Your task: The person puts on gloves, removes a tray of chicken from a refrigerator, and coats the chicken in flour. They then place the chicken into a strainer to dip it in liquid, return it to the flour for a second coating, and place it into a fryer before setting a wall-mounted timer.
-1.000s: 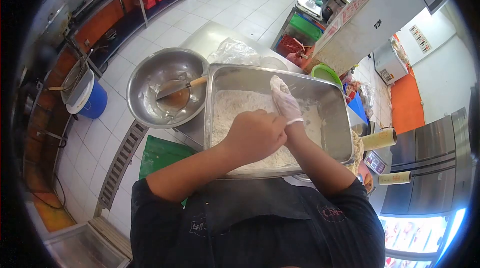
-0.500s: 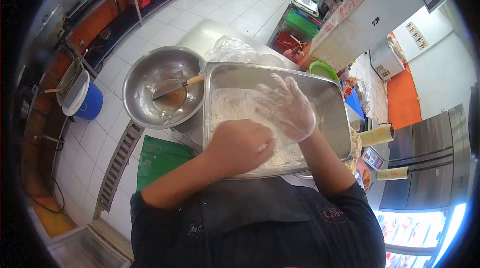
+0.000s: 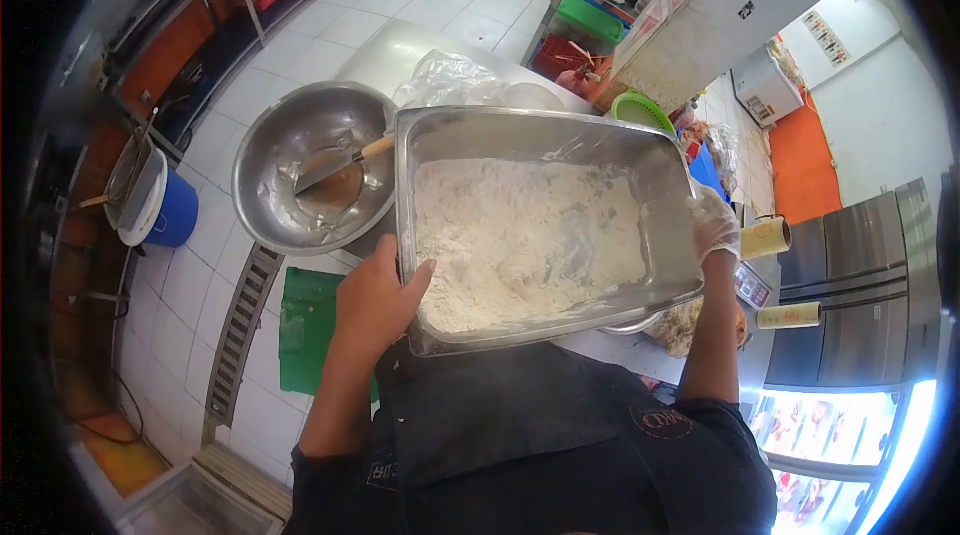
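Observation:
A deep steel tray (image 3: 660,185) holds pale flour (image 3: 500,235) spread over its bottom. My bare left hand (image 3: 380,295) grips the tray's left edge, its thumb over the rim. At the right end my right hand (image 3: 714,223), in a clear plastic glove, is closed on the tray's side, with its fingers partly hidden. Left of the tray sits a steel bowl (image 3: 260,180) with a little brownish liquid. A knife (image 3: 330,173) with a wooden handle lies across that bowl.
Behind the tray are a clear plastic bag (image 3: 450,80) and a green basket (image 3: 642,110). A blue bucket (image 3: 177,210) stands on the floor at left, near a green board (image 3: 310,330). Plastic-wrap rolls (image 3: 790,316) are at right.
Both hands have moved out of the flour, apart to opposite ends of the tray, and taken hold of it. The tray has shifted and tilted slightly.

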### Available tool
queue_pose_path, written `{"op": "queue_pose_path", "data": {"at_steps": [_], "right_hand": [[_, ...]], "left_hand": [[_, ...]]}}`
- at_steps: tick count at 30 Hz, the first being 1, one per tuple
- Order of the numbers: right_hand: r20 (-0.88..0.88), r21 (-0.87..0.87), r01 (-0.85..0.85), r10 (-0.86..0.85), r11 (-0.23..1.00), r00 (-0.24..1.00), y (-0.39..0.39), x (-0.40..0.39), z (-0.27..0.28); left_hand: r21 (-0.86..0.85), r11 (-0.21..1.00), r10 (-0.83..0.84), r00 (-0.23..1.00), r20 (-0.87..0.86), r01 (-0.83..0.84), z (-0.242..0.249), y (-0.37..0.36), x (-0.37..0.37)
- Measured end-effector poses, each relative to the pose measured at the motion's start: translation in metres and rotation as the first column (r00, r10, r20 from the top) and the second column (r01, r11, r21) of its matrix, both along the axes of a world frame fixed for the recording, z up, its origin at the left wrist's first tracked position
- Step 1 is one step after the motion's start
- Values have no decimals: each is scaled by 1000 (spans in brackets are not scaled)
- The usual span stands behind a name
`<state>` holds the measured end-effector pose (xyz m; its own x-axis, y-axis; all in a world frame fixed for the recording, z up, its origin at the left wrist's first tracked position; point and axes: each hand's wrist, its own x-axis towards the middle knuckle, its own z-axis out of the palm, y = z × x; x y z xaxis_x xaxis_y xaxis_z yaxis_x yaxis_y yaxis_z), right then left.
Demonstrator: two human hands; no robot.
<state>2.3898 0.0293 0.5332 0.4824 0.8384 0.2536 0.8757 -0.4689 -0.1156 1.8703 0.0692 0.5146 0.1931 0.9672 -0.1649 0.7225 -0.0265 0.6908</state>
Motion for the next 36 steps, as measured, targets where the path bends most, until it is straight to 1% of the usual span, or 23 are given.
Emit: {"op": "queue_pose_path", "data": {"at_steps": [1, 4, 5, 6, 8, 11, 12, 13, 14, 15, 17, 20, 21, 23, 24, 26, 27, 29, 32, 33, 35, 36], "right_hand": [[16, -28, 105, -105, 994, 994, -2, 13, -7], [29, -351, 113, -110, 930, 994, -10, 10, 5], [-4, -326, 175, -187, 929, 982, -10, 4, 9], [-10, -347, 149, -162, 926, 987, -11, 14, 5], [-24, -394, 83, -101, 915, 995, -9, 46, -5], [-182, -225, -27, -14, 974, 983, -14, 70, 2], [-275, -50, -83, 66, 995, 959, -18, 90, 0], [-355, 130, -122, 161, 984, 921, -19, 106, -5], [-333, 147, -159, 200, 976, 922, -23, 111, 3], [-310, 161, -192, 234, 968, 921, -25, 111, 23], [-399, 117, -146, 181, 982, 899, -29, 96, 49], [-421, 215, -243, 314, 946, 851, -41, 83, 67], [-424, 266, -229, 328, 936, 844, -46, 75, 75], [-433, 376, -205, 367, 904, 824, -57, 49, 86], [-377, 387, -228, 379, 893, 845, -63, 34, 94], [-277, 399, -280, 406, 873, 871, -70, 6, 108], [-236, 441, -314, 446, 841, 863, -71, -2, 109], [-167, 509, -379, 521, 773, 837, -72, -15, 115], [-259, 381, -391, 503, 837, 825, -85, -23, 153], [-341, 386, -395, 527, 834, 778, -60, 5, 131], [-484, 383, -411, 559, 827, 674, -32, 29, 122], [-474, 399, -443, 594, 803, 650, -23, 22, 127]], "left_hand": [[14, 1000, 14, 999, 42, -14, -6, -1, 1], [68, 997, 34, 988, 152, -45, -19, -4, 4], [86, 995, 33, 984, 177, -49, -22, -4, 5], [101, 993, 35, 979, 202, -56, -23, -7, 7], [92, 993, 55, 979, 195, -74, -18, -15, 8], [101, 984, 121, 969, 214, -146, -18, -40, 9], [110, 978, 149, 963, 224, -176, -19, -51, 13], [92, 974, 179, 948, 263, -209, -16, -63, 16], [73, 968, 207, 931, 302, -239, -11, -77, 19], [52, 963, 231, 911, 341, -264, -10, -89, 22], [40, 948, 280, 885, 373, -316, -11, -111, 22], [-9, 936, 321, 841, 435, -352, -20, -145, 18], [-11, 933, 324, 825, 462, -360, -21, -154, 13], [-28, 912, 325, 683, 654, -408, -21, -172, 6], [-40, 900, 321, 600, 733, -434, -17, -180, -1], [-36, 883, 346, 597, 724, -468, -1, -196, -20], [-45, 871, 370, 593, 715, -489, 6, -211, -29], [-30, 844, 373, 544, 752, -536, 20, -238, -40], [-43, 791, 414, 484, 771, -610, 75, -292, -30], [-40, 764, 430, 463, 775, -644, 72, -291, -1], [-12, 720, 468, 473, 746, -694, 90, -317, 20], [3, 698, 487, 478, 731, -716, 99, -327, 34]]}}
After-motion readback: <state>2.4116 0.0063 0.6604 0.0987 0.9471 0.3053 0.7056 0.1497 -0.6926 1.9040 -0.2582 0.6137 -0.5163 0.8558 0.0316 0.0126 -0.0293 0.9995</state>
